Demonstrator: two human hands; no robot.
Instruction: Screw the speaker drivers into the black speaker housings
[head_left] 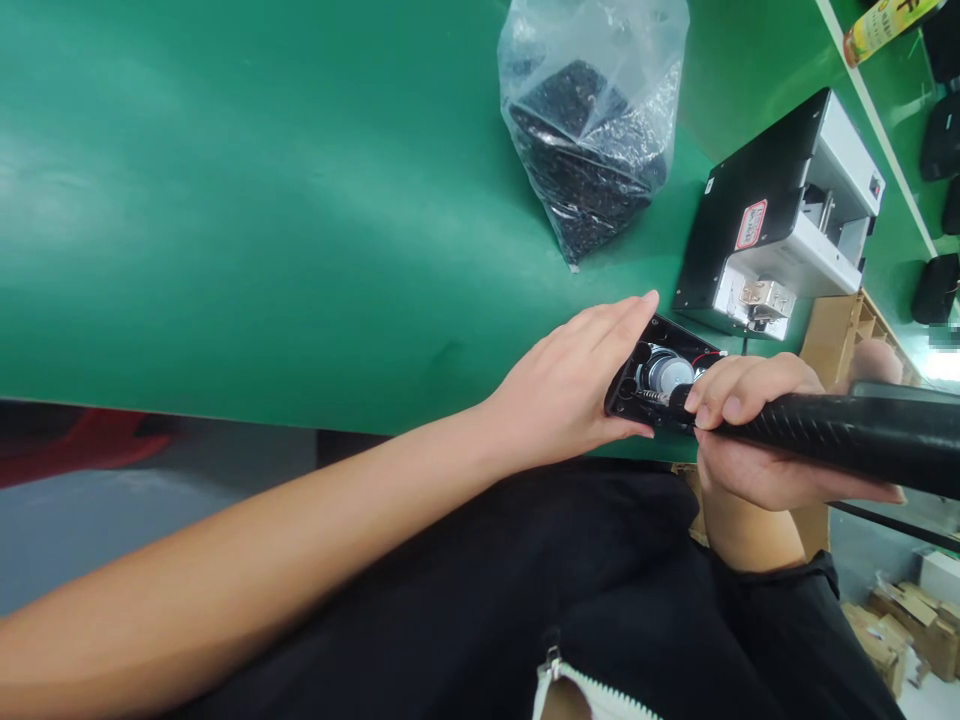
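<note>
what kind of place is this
Probably a factory assembly bench: a green work mat, a clear plastic bag of small black parts, and a black-and-white benchtop machine.

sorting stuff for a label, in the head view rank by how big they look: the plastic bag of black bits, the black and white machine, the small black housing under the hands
1. black and white machine
2. plastic bag, looks close to the machine in size, so their order is unsure
3. black housing, clearly smallest, partly covered by hands

We see matt green table mat [262, 220], smooth; crinkly clear plastic bag [592, 120] of dark granules far; tool grip [840, 430] with glossy woven-pattern black sleeve; open black plastic housing [660, 375] with shiny metal part.
</note>
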